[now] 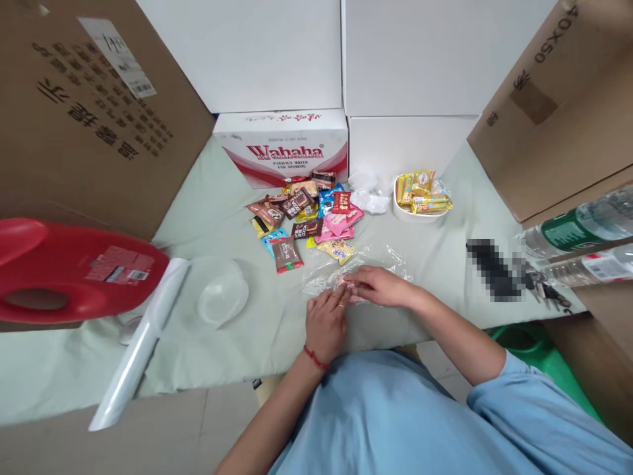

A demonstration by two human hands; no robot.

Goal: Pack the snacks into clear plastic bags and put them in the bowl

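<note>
Left hand (327,320) and right hand (380,285) meet, fingers partly curled, over clear plastic (319,281) near wrapped snacks (307,229), whether either grip holds anything being unclear.

— What colour is the tablecloth (277,323)?
— Pale green. The shirt (366,415) is light blue, the bracelet (315,359) red.
— And the snack packets (298,202)?
— Brown, pink, yellow, blue and red; the plastic (316,282) is clear.
— The Wahaha box (289,153)?
— White, with red bands and red lettering; the jug (69,254), red.
</note>
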